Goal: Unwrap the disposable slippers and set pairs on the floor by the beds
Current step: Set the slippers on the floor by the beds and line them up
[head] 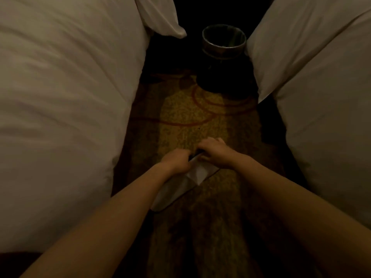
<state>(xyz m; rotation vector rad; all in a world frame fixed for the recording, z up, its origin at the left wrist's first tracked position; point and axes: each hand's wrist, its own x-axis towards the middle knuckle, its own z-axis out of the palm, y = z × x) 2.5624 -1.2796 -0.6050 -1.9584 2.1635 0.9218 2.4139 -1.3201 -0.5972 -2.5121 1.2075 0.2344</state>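
Observation:
White disposable slippers [180, 185] lie flat and slanted over the patterned carpet between two beds, in dim light. My left hand [177, 160] grips their far end from the left, and my right hand [214, 152] presses on the same end from the right, fingers curled over the top edge. The near end of the slippers points toward my left forearm. Whether a wrapper still covers them cannot be told.
A bed with a white duvet [66, 109] fills the left side and a second white bed [325, 93] the right. A round lined waste bin [223, 46] stands on the carpet [192, 117] at the far end of the aisle. A pillow corner [160, 19] overhangs at the upper left.

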